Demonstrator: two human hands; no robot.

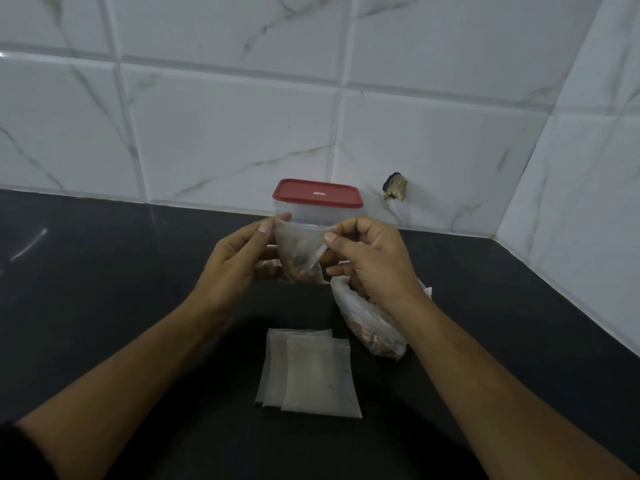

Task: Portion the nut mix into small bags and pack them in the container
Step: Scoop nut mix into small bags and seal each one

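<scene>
A small clear bag (pixel 298 245) with some nut mix at its bottom hangs above the black counter. My left hand (pixel 235 258) pinches its top left corner and my right hand (pixel 370 261) pinches its top right edge. Behind the bag stands a clear plastic container (pixel 323 214) with its red lid (pixel 317 192) on. A larger clear bag of nut mix (pixel 367 327) lies on the counter, partly under my right hand and wrist. Three empty small bags (pixel 308 372) lie overlapped on the counter between my forearms.
The black counter (pixel 104 289) runs to a white marbled tile wall (pixel 225 133) at the back and on the right. A broken hole (pixel 394 190) shows in the tile just right of the container.
</scene>
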